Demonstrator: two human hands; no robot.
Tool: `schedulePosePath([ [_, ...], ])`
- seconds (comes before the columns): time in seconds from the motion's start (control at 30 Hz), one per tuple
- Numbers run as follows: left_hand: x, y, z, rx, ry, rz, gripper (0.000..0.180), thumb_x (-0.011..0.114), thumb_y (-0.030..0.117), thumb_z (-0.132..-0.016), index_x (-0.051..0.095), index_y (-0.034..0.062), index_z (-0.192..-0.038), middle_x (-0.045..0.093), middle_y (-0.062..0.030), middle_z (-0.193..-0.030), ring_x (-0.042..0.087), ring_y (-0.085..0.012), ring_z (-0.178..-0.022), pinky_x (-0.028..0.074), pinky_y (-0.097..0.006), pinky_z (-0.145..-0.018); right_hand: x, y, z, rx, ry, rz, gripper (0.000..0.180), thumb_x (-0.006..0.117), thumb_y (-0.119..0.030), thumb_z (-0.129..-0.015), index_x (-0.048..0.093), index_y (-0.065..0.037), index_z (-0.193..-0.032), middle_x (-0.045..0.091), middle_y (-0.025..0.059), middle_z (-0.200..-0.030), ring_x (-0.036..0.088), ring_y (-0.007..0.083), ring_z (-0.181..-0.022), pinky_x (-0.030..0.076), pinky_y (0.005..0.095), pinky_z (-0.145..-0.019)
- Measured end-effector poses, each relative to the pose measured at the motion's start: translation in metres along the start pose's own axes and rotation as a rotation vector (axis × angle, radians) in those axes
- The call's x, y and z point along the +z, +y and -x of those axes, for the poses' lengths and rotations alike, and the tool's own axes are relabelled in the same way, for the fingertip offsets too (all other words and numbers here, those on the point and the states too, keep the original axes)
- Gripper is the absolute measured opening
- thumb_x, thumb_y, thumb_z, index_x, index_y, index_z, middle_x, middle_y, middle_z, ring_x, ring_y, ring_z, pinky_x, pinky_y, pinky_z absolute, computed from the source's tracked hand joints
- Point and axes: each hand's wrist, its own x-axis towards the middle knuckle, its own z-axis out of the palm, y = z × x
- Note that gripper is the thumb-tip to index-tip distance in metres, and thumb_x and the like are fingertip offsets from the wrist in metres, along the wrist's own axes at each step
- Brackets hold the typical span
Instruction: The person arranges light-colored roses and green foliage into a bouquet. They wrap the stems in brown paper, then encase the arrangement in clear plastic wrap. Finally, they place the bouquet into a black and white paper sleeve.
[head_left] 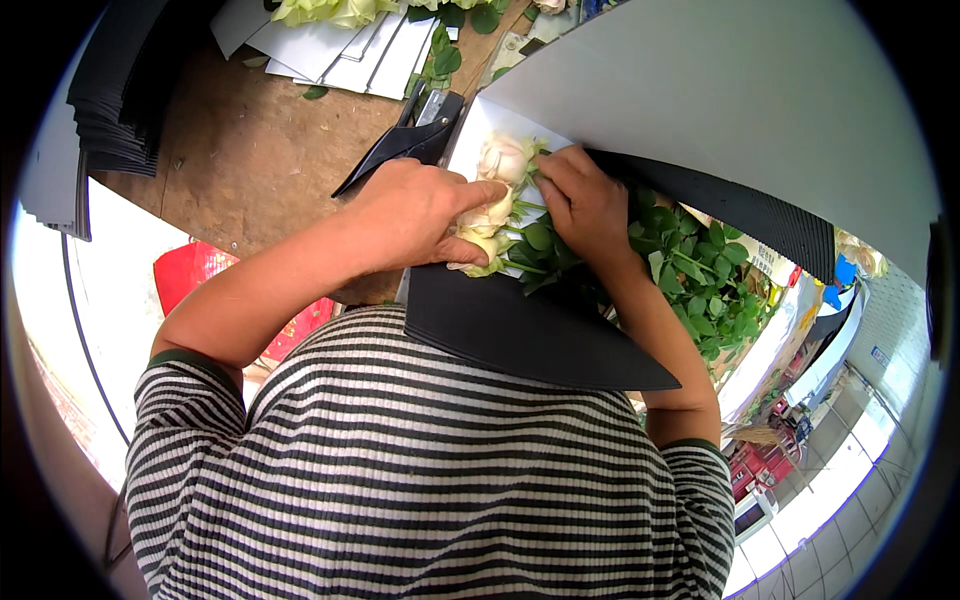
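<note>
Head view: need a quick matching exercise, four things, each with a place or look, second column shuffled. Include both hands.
Column 1
1. Left hand
2. Shirt
3. White sheets
4. Right hand

Column 2
A. Lying on the brown tabletop
B. Just right of the pale rose blooms
C. Fingers on the pale rose blooms
D. Dark and pale stripes

Pairs: 1-C, 2-D, 3-A, 4-B

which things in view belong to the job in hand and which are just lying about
In the job:
- pale roses under the left hand
- stems by the right hand

Seemingly lying about:
- red item, left
- blue item, right
</note>
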Motion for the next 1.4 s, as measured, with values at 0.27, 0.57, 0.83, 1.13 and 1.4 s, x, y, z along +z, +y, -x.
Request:
schedulePosePath([
  [0.27,-0.005,-0.003,-0.011,0.393,0.375,-0.035,0.068,0.078,0.044,-0.061,0.056,0.0121,-0.117,0.054,-0.0089,-0.118,0.059,-0.0304,-0.083,0.048,-0.038,-0.070,0.004,-0.002,0.006,-0.061,0.004,0.088,0.015,0.059,-0.009,-0.078,0.062,-0.015,-0.092,0.052,0.0029,-0.079,0.060,0.0238,-0.068,0.049,0.0352,-0.056],
  [0.57,-0.012,0.013,-0.020,0.261,0.064,-0.192,0.070,0.082,0.048,-0.055,0.061,0.0054,-0.106,0.046,-0.0143,-0.136,0.066,-0.0330,-0.079,0.054,-0.041,-0.065,-0.134,-0.018,-0.005,-0.381,-0.142,-0.425,0.018,0.058,-0.016,-0.087,0.063,-0.004,-0.099,0.062,0.0116,-0.093,0.063,0.0282,-0.085,0.052,0.0365,-0.072],
  [0.83,-0.011,0.020,-0.023,0.291,0.052,-0.214,0.070,0.083,0.049,-0.052,0.060,0.0064,-0.103,0.047,-0.0137,-0.135,0.066,-0.0318,-0.084,0.054,-0.041,-0.068,-0.395,0.154,0.028,0.334,0.528,0.709,0.035,0.055,-0.002,-0.082,0.066,-0.019,-0.111,0.064,0.0072,-0.107,0.060,0.0221,-0.100,0.047,0.0325,-0.088],
  [1.13,-0.013,0.018,-0.016,0.226,0.043,-0.212,0.078,0.082,0.050,-0.053,0.055,0.0083,-0.112,0.047,-0.0106,-0.135,0.066,-0.0305,-0.085,0.053,-0.041,-0.068,-0.418,0.194,0.009,0.724,-0.007,0.800,0.055,0.054,0.009,-0.071,0.064,-0.021,-0.116,0.061,0.0107,-0.115,0.057,0.0294,-0.109,0.046,0.0356,-0.093],
  [1.4,-0.013,0.025,-0.018,0.175,-0.013,-0.218,0.073,0.081,0.050,-0.057,0.055,0.0074,-0.110,0.043,-0.0105,-0.140,0.065,-0.0309,-0.087,0.053,-0.040,-0.071,-0.462,0.183,0.046,0.164,0.936,0.646,0.022,0.062,-0.009,-0.082,0.066,-0.013,-0.103,0.058,0.0102,-0.093,0.058,0.0241,-0.087,0.047,0.0340,-0.076],
])
